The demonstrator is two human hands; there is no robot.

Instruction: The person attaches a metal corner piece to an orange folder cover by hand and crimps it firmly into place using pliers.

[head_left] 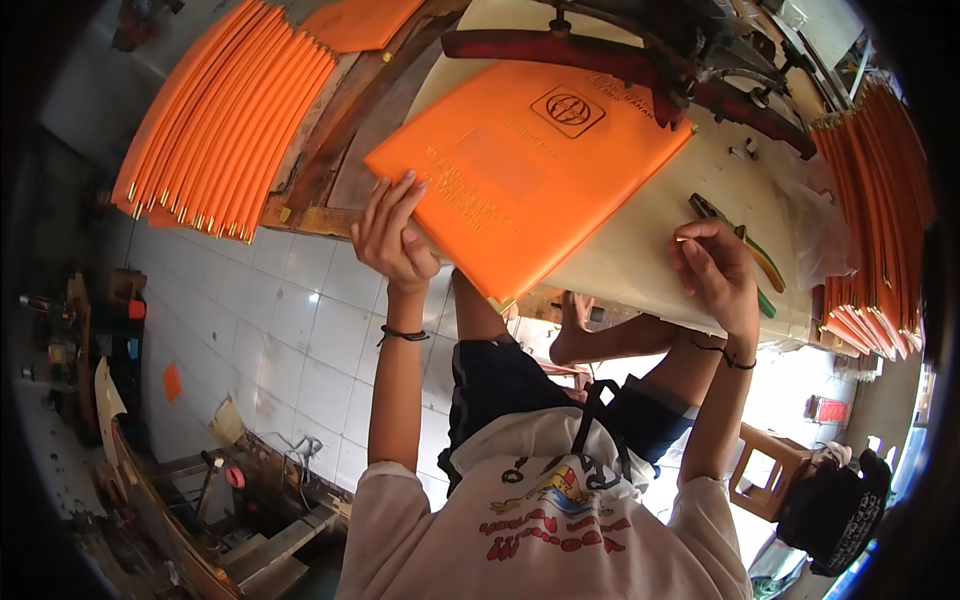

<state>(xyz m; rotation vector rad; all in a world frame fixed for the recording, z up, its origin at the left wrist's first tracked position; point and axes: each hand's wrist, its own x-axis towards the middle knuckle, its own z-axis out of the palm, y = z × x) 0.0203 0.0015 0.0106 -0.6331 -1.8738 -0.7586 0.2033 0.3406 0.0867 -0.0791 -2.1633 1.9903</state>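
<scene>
Orange folder [590, 170], smooth, flat and stamped with lettering, lies on the cream-topped counter [640, 235], its edge clasped in my left hand [393, 235]. I'd judge it partly finished: metal caps [503, 304] sit on two corners; the left one looks bare. My right hand [715, 262] pinches a tiny gold piece [683, 239].

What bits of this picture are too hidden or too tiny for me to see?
All in the head view:
1. Inside of the orange folder: hidden by its closed cover.
2. That folder's far edge: partly hidden by the dark red bar.
3. Gold-coloured bit in the right hand: too small, partly covered by fingers.
4. Flat orange piece: cut off by the upper edge.
</scene>
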